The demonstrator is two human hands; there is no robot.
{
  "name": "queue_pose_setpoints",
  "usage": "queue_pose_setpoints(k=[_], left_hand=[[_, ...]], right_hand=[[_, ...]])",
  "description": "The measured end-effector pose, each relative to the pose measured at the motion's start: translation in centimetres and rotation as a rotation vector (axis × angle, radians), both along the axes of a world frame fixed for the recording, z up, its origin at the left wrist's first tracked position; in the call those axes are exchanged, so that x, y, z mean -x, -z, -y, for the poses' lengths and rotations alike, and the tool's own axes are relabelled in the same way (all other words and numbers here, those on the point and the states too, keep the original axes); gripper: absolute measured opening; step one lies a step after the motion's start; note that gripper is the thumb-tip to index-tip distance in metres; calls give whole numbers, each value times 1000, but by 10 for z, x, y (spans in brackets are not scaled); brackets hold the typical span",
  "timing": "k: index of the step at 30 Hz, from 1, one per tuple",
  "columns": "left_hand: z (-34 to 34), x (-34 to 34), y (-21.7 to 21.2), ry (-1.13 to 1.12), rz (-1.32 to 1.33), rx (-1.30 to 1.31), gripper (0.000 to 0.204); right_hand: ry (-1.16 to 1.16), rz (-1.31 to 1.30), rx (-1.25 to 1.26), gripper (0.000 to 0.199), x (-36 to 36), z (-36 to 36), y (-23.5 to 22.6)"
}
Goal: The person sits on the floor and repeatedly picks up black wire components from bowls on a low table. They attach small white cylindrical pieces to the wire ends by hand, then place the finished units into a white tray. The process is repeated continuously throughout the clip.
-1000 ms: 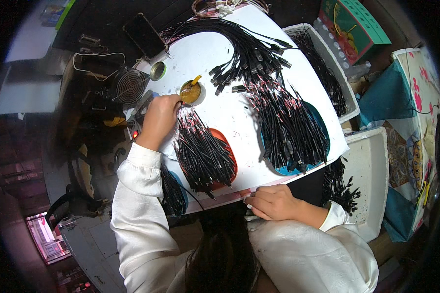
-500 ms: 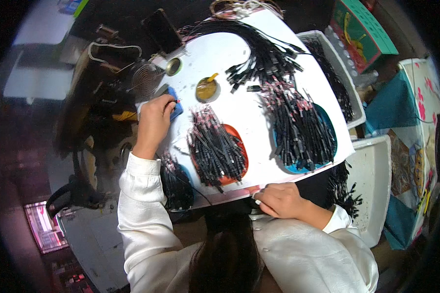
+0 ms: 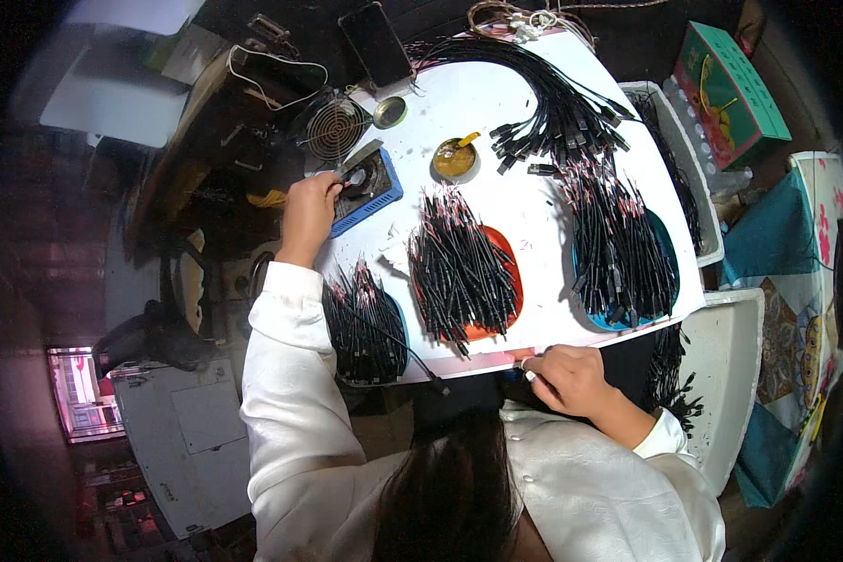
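Note:
My left hand (image 3: 311, 214) reaches to the near-left side of a blue box-shaped device (image 3: 370, 201) with a dark round opening on top. Its thumb and fingertips are pinched together over the edge of that device; what they grip is too small to tell. At the table's front edge my right hand (image 3: 571, 382) is curled closed, with a white band around one finger. Whatever it holds is hidden. Between the hands lie bundles of short black cables with stripped pinkish ends: one in an orange tray (image 3: 506, 272), another on a blue tray (image 3: 665, 244), and a third bundle (image 3: 361, 323) at left.
A round tin (image 3: 454, 161) of amber paste holds a yellow-handled tool. Behind the device stand a fan-like round grille (image 3: 335, 129), a small metal lid (image 3: 390, 112) and a phone (image 3: 375, 44). Longer black cables (image 3: 562, 103) curve across the back. White bins (image 3: 726, 384) flank the right side.
The view has shifted, so the table sits further right in the picture. My left hand stays pinched at the blue device, whose top now shows more. My right hand remains closed at the table edge.

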State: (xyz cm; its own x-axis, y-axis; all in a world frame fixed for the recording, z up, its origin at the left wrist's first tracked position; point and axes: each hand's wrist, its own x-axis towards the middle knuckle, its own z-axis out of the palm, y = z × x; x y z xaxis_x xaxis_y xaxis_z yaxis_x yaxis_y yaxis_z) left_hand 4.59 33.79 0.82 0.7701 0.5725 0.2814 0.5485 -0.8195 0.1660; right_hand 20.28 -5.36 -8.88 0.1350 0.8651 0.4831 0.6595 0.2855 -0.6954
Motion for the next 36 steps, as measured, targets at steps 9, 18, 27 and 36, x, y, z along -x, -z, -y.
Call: queue_pose_setpoints(k=[9, 18, 27, 36], left_hand=[[-8, -5, 2, 45, -133, -67, 5], [-12, -11, 1, 20, -250, -99, 7], [-12, -12, 1, 53, -236, -115, 6], [-13, -12, 3, 40, -247, -111, 6]], right_hand=[[0, 6, 18, 19, 0, -1, -1], [1, 10, 16, 18, 0, 0, 1], [-7, 9, 19, 20, -1, 1, 2], [4, 10, 1, 20, 0, 0, 0]])
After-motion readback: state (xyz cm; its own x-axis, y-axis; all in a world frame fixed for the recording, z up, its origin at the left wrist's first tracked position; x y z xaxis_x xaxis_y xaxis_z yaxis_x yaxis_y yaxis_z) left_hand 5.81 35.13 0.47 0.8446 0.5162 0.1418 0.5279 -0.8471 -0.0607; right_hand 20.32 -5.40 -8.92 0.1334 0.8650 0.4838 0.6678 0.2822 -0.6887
